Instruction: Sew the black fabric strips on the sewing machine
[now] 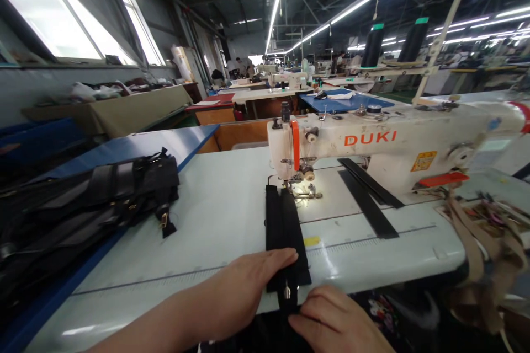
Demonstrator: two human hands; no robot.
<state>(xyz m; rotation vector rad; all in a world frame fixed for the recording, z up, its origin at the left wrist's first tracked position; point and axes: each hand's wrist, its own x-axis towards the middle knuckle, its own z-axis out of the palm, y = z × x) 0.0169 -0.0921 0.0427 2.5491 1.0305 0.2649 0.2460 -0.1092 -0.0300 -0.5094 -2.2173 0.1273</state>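
Note:
A long black fabric piece point(285, 226) lies lengthwise on the sewing machine table, its far end at the needle and presser foot point(286, 183). My left hand point(244, 287) rests flat across the piece near its close end, fingers stretched out and pressing it down. At that close end a small metal zipper pull point(287, 290) shows on a narrow black strip. My right hand point(335, 320) is closed at the table's front edge, its fingers curled round the black material just below the pull. Part of that material is hidden under both hands.
The white sewing machine point(372, 138) stands across the right side. Black strips point(368, 204) lie under its arm. A pile of black straps with metal fittings point(124, 193) covers the blue table at left. Tan straps point(472, 242) hang at right. Thread cones point(372, 47) stand behind.

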